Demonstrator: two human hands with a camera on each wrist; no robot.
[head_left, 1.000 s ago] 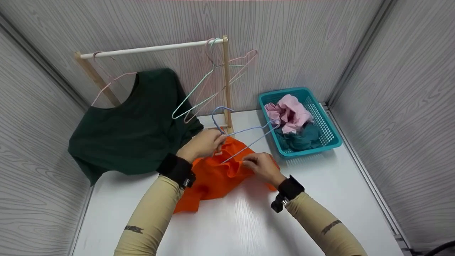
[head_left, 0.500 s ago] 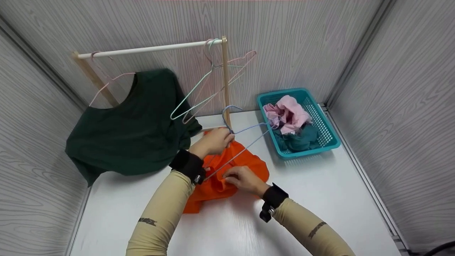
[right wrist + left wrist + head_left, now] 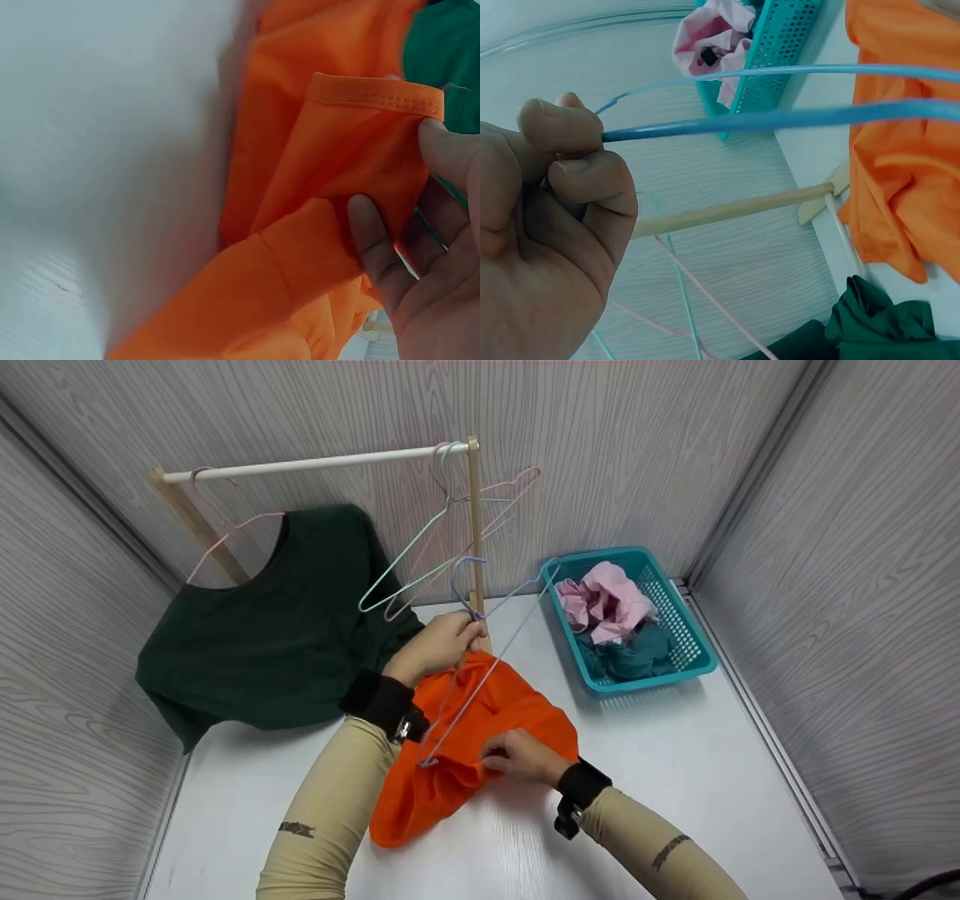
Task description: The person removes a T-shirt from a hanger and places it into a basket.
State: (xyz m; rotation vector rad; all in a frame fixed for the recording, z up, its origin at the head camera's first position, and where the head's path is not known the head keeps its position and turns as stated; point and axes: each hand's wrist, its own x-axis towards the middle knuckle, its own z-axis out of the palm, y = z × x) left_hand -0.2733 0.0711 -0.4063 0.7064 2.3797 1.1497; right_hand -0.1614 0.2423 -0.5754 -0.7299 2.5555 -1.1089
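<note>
My left hand [image 3: 446, 641] grips a blue wire hanger [image 3: 780, 120] just below its hook, fingers curled round the wire. Tilted, the hanger reaches from near the basket down over an orange shirt [image 3: 525, 705], which lies bunched on the table. Its lower corner overlaps the shirt's folds in the head view. At the shirt's near edge, my right hand [image 3: 521, 754] pinches the cloth. The right wrist view shows a stitched hem [image 3: 375, 94] beside the thumb, with a fingertip on the fold below; the other fingertips are partly hidden.
Behind the left hand stands a rack with a white rail [image 3: 322, 463]. A dark green shirt [image 3: 277, 660] hangs there on a pink hanger, near a mint hanger [image 3: 409, 547] and another pink one. A teal basket [image 3: 694, 634] at the right holds pink and teal clothes.
The hanger has swung steeper, its far end rising off the basket's clothes and its lower corner moving down-left over the shirt. My right hand has moved left and nearer along the shirt's edge.
</note>
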